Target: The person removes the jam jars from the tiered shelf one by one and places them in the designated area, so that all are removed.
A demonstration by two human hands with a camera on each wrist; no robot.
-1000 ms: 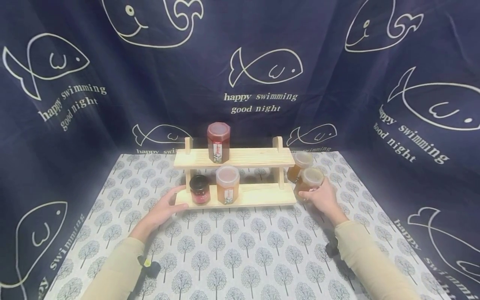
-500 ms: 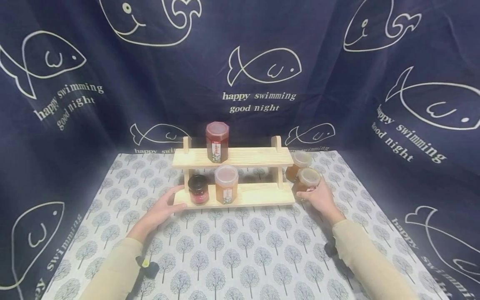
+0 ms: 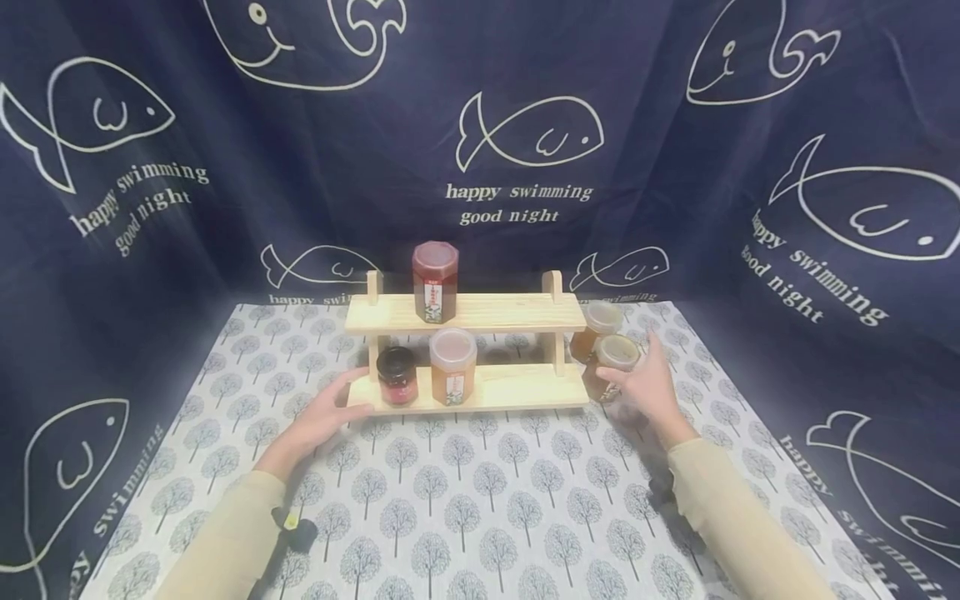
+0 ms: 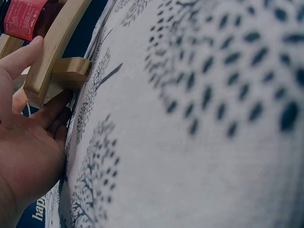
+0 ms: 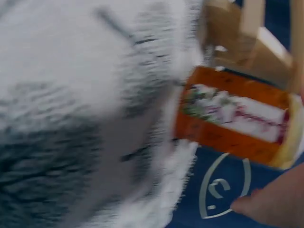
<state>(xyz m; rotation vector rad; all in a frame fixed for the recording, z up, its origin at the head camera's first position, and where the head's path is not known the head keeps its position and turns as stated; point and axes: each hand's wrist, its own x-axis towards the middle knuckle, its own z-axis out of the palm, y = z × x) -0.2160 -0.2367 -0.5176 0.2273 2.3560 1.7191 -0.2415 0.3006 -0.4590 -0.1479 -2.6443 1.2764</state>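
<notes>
Backdrop: dark blue curtain [image 3: 525, 50] with white fish outlines and lettering, on the far, left and right sides. Table [image 3: 480, 525]: pale cloth with a tree print.

Wooden rack [image 3: 517, 386]: two tiers, standing toward the far side of the table.

Left hand [image 3: 318, 417]: gripping the left end of the lower tier, thumb on the near edge, fingers round behind the board. Right hand [image 3: 651, 392]: open around the near amber jar [image 3: 617, 354], thumb and fingers spread; the right wrist view shows one fingertip apart from the glass. Thumb contact: cannot tell.

Near amber jar: upright on the table, just right of the rack, pale lid, white label. Far amber jar [image 3: 595, 329]: just behind it to the left; whether the two touch, cannot tell. Dark red jar [image 3: 435, 283]: upper tier, left of centre. Light amber jar [image 3: 453, 367]: lower tier, left of centre, pale lid. Small black-lidded jar [image 3: 397, 377]: same tier, near the left end, pinkish-red label.
</notes>
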